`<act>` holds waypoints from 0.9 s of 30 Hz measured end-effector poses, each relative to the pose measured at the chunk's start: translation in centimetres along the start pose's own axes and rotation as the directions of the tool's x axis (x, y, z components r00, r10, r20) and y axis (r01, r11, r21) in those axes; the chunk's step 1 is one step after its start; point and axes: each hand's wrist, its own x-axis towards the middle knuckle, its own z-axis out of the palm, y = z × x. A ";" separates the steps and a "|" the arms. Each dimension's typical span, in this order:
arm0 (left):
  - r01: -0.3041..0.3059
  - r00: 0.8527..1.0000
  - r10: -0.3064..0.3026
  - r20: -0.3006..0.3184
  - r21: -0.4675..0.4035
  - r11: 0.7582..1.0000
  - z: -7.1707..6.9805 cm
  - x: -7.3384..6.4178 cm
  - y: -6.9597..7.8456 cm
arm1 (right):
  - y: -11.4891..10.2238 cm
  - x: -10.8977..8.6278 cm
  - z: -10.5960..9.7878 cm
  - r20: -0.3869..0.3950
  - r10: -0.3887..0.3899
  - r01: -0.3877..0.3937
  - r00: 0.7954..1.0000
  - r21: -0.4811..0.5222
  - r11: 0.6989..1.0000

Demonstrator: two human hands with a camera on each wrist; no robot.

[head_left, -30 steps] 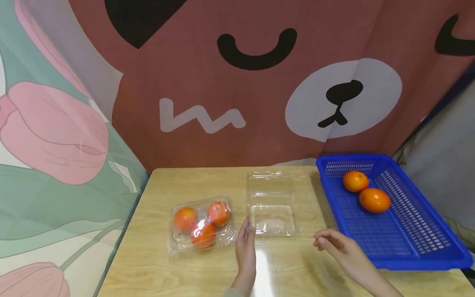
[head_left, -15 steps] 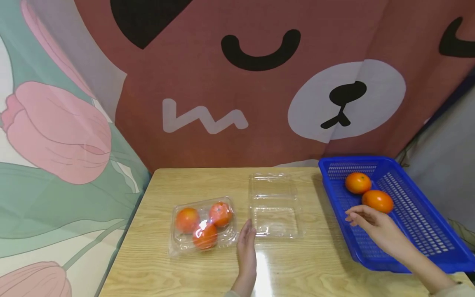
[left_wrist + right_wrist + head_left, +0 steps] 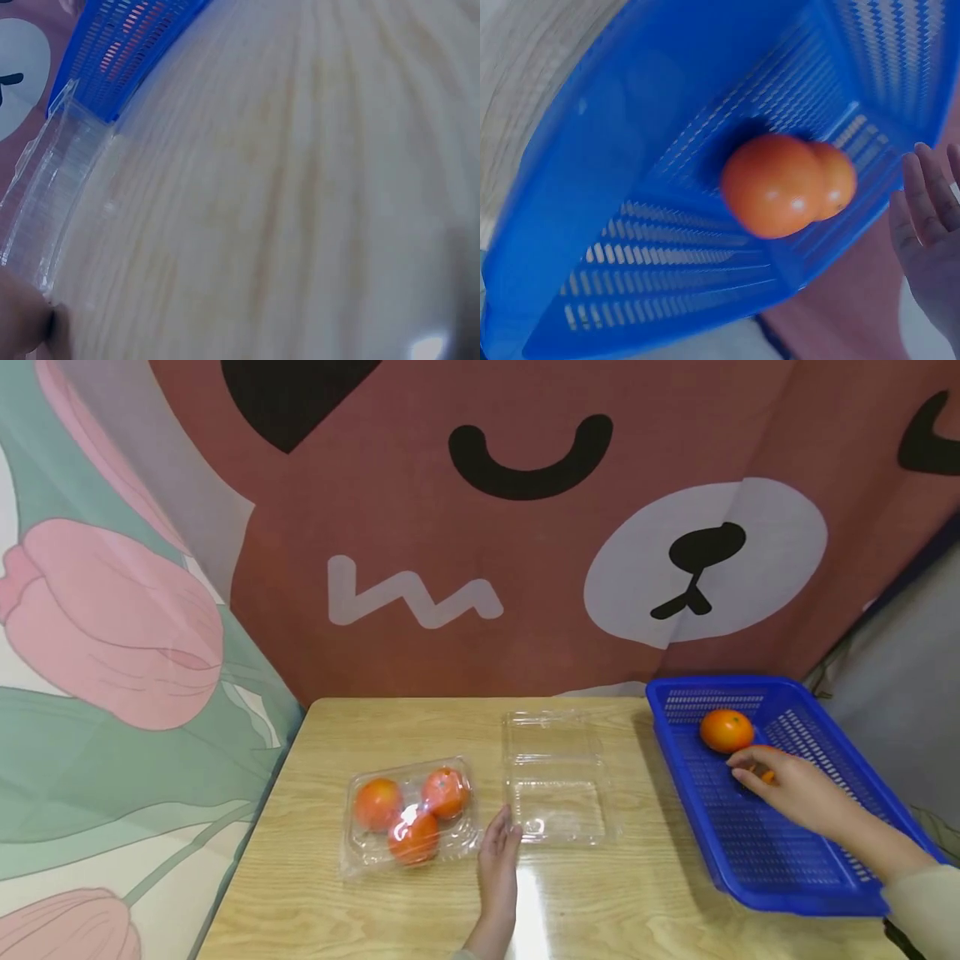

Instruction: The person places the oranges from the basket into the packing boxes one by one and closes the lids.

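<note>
right grip (image 3: 798, 789) over orange fruit (image 3: 769, 184) in blue basket (image 3: 783, 868); left grip (image 3: 498, 868) empty

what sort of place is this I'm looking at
Likely a makeshift indoor workspace: a wood-grain table, cartoon-printed fabric hanging behind it, and a blue basket holding orange fruit.

Head: we look forward and down from above the table (image 3: 420, 910), facing the cloth (image 3: 405, 527); our widest view;
Left wrist: we look across the table from close up, tilted, the blue basket (image 3: 94, 64) farther off;
Right wrist: we look into the blue basket from near;
Shared: the blue basket, in all our views.
</note>
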 end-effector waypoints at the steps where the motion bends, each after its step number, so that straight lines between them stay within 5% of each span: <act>1: -0.002 1.000 0.002 0.005 0.000 1.000 -0.1 0.0 0.0 | 0.4 0.2 0.0 0.008 -0.002 0.002 1.000 -0.012 1.000; 9: 0.026 0.999 -0.025 0.033 -0.036 0.999 -0.5 -0.1 0.1 | 3.8 1.8 -0.6 0.141 0.099 -0.093 0.985 -0.048 0.994; 20: 0.058 0.997 -0.054 0.051 -0.066 0.996 -0.2 0.1 0.5 | 7.6 2.8 -1.0 0.127 0.131 -0.122 0.983 -0.075 0.990; 27: 0.067 0.996 -0.063 0.056 -0.069 0.995 -0.4 0.0 0.4 | 9.2 3.5 -0.2 0.147 0.230 -0.226 0.962 -0.046 0.973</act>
